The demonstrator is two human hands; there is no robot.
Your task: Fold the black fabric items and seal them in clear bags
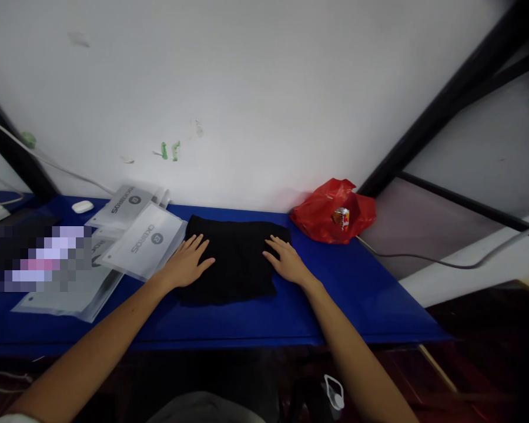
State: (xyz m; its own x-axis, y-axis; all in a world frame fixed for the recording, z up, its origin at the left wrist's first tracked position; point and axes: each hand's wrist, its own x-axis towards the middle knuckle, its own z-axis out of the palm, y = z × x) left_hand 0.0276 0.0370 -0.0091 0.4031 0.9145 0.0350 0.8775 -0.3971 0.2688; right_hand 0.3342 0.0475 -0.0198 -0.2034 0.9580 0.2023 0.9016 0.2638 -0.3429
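A black cloth, folded into a rough rectangle, lies flat on the blue tabletop. On its left edge rests my left hand, palm down with the fingers spread. My right hand lies the same way on the cloth's right edge, fingers apart. Neither hand grips anything. Close to my left hand is a translucent printed plastic bag, overlapping other bags of the same kind. What kind of garment or fabric the cloth is, I cannot tell.
A crumpled red plastic bag holding a small wrapper sits at the back right, by a cable. More printed bags and a small white case lie at the left. A white wall rises behind the table.
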